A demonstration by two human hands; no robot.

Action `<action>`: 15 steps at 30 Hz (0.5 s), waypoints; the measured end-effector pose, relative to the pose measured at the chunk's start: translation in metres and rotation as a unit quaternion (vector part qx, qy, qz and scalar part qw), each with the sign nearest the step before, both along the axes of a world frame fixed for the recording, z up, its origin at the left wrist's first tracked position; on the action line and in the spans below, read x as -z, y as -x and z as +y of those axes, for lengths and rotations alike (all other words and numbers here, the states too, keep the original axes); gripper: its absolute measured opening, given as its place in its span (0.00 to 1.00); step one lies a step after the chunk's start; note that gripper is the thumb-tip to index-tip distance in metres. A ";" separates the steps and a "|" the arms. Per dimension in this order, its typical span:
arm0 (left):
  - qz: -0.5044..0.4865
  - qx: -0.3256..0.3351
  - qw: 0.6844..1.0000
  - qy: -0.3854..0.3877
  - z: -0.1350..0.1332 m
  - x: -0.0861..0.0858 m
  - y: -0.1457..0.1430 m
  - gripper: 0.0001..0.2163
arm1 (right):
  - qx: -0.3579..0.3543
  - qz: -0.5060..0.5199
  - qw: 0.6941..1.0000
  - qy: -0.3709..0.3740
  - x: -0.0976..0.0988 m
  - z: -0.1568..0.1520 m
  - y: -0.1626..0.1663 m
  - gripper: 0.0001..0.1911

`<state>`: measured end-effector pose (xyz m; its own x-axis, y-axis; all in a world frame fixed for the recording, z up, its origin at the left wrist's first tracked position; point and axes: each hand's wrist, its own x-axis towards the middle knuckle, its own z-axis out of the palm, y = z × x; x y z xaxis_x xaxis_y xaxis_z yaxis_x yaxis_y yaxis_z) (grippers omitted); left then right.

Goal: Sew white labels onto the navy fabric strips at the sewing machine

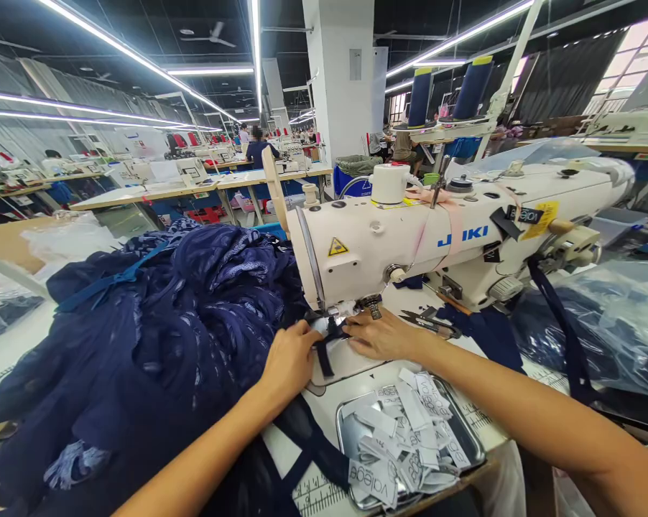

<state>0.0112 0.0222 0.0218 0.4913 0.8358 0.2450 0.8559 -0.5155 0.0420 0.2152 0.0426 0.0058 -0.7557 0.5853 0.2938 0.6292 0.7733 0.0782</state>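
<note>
A white sewing machine (350, 251) stands in front of me. At its needle area lies a dark navy strap (325, 357), one short end pointing toward me on the plate. My left hand (292, 353) is closed, its fingertips on the strap just left of the presser foot. From the right, my right hand (378, 336) pinches the dark fabric by the foot, thumb and fingers together. A small whitish piece (320, 327) shows near my left fingertips; its kind is unclear. A large heap of navy lace garments (195, 323) spreads left of the machine, beside my left forearm.
A metal tray (478, 446) of printed white labels (410, 431) stands near the front edge. Thread snips (429, 323) lie right of my right hand. Plastic-bagged navy goods (604, 323) are at far right. Thread cones (472, 90) rise behind; a person (259, 149) sits farther back.
</note>
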 end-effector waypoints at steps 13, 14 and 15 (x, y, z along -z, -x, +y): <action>0.030 0.094 0.995 -0.030 -0.005 0.008 -0.007 0.15 | -0.017 0.078 0.996 0.028 0.013 -0.006 0.002 0.14; 0.036 0.096 0.994 -0.023 -0.006 0.009 -0.007 0.16 | -0.025 0.096 0.994 0.041 0.014 -0.004 -0.001 0.14; 0.044 0.099 0.994 -0.019 -0.006 0.009 -0.006 0.16 | -0.034 0.115 0.991 0.054 0.015 -0.002 -0.003 0.14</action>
<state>0.0177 0.0157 0.0123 0.6669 0.7109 0.2233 0.7365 -0.6744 -0.0524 0.2179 0.0408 -0.0088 -0.7151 0.5721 0.4016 0.5663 0.8110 -0.1471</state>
